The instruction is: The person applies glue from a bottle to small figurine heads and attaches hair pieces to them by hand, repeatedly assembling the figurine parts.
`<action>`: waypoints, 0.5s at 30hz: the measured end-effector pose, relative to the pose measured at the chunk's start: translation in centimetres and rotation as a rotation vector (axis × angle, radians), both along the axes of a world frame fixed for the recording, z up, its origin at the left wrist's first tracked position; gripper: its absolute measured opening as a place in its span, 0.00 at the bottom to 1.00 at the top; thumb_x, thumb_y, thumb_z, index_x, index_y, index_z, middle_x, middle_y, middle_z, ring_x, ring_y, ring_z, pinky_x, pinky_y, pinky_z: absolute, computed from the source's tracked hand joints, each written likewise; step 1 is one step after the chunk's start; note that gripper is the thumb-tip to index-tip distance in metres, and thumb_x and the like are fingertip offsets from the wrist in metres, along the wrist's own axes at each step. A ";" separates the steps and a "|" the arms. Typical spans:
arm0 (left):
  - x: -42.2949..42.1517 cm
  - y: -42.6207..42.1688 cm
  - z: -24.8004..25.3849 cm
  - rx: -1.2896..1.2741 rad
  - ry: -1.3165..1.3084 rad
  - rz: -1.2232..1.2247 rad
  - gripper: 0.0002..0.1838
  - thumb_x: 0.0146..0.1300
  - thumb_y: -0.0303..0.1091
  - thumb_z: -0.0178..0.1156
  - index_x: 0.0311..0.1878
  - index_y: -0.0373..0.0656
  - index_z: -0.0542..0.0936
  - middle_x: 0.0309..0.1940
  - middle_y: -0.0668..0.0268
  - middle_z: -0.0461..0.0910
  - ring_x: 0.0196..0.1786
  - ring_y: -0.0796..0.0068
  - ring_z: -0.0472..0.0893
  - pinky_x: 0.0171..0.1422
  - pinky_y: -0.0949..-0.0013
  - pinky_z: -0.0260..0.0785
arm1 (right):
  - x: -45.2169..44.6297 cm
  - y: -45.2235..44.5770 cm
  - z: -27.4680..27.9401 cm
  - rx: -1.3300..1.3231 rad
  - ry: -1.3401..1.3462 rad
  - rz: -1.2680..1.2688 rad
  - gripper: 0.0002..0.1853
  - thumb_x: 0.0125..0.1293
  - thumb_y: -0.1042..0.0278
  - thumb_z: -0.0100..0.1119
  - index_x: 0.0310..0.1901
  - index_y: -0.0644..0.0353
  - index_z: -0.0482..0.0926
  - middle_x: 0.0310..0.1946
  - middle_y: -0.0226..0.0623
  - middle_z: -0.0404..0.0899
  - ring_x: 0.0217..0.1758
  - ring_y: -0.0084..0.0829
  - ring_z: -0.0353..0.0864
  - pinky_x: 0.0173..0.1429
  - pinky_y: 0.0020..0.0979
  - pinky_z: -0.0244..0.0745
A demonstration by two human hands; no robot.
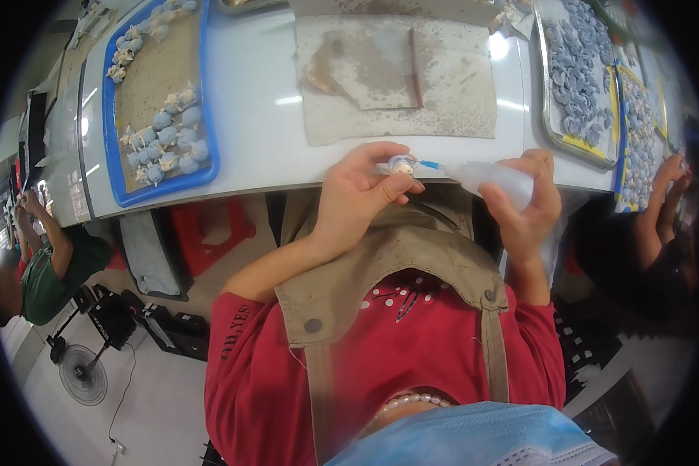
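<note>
Between the thumb and fingers of my left hand [361,186] is a small cream-and-blue figurine [401,165], held over the table's front edge. My right hand [526,203] wraps round a translucent white squeeze bottle [499,182], tilted on its side. The bottle's blue nozzle tip [429,165] points left and reaches the figurine's side or very close to it; whether they touch I cannot tell. My fingers partly cover the figurine.
A blue-rimmed tray [213,159] of similar pieces stands on the left of the white table [252,101]. Stained cardboard [462,116] lies ahead. At right are a metal tray [550,124] of grey-blue parts and another filled tray [620,182]. People work at both sides.
</note>
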State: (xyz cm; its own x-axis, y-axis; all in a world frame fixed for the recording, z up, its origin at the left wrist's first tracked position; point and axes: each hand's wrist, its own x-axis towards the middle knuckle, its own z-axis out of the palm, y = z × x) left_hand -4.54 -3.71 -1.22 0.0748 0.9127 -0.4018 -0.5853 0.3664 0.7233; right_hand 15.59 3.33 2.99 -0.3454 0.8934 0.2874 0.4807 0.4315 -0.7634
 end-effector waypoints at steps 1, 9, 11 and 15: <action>0.0 0.0 0.0 -0.002 -0.007 0.004 0.19 0.58 0.26 0.59 0.52 0.36 0.69 0.47 0.60 0.74 0.41 0.73 0.79 0.39 0.79 0.70 | 0.0 0.0 0.0 0.000 -0.005 0.004 0.14 0.39 0.74 0.69 0.30 0.63 0.76 0.23 0.33 0.69 0.30 0.31 0.64 0.35 0.27 0.62; -0.3 0.3 -0.1 0.006 -0.027 0.076 0.18 0.60 0.27 0.57 0.52 0.38 0.68 0.48 0.59 0.73 0.42 0.74 0.77 0.40 0.79 0.70 | -0.3 0.2 -0.7 -0.057 0.053 -0.056 0.12 0.45 0.74 0.66 0.33 0.64 0.75 0.25 0.34 0.71 0.32 0.29 0.68 0.37 0.26 0.64; -0.4 0.4 0.0 0.028 -0.033 0.078 0.17 0.60 0.27 0.57 0.52 0.38 0.68 0.48 0.59 0.73 0.42 0.74 0.77 0.40 0.79 0.70 | -2.0 0.9 -1.2 -0.399 0.418 -0.295 0.09 0.53 0.73 0.61 0.35 0.65 0.75 0.28 0.36 0.74 0.33 0.26 0.72 0.39 0.26 0.66; -0.1 0.4 0.3 0.056 -0.011 0.093 0.16 0.60 0.27 0.56 0.51 0.39 0.69 0.48 0.62 0.73 0.43 0.73 0.78 0.40 0.78 0.70 | -2.9 4.7 -4.5 -0.310 0.282 -0.296 0.10 0.59 0.65 0.58 0.35 0.64 0.76 0.30 0.38 0.76 0.33 0.25 0.74 0.39 0.26 0.67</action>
State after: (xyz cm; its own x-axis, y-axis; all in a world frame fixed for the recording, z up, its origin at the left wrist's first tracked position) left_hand -4.61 -3.29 -0.89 -0.0068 0.9368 -0.3499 -0.6231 0.2697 0.7342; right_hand 12.72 8.02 -1.48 -0.0120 0.9992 0.0393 0.3051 0.0411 -0.9514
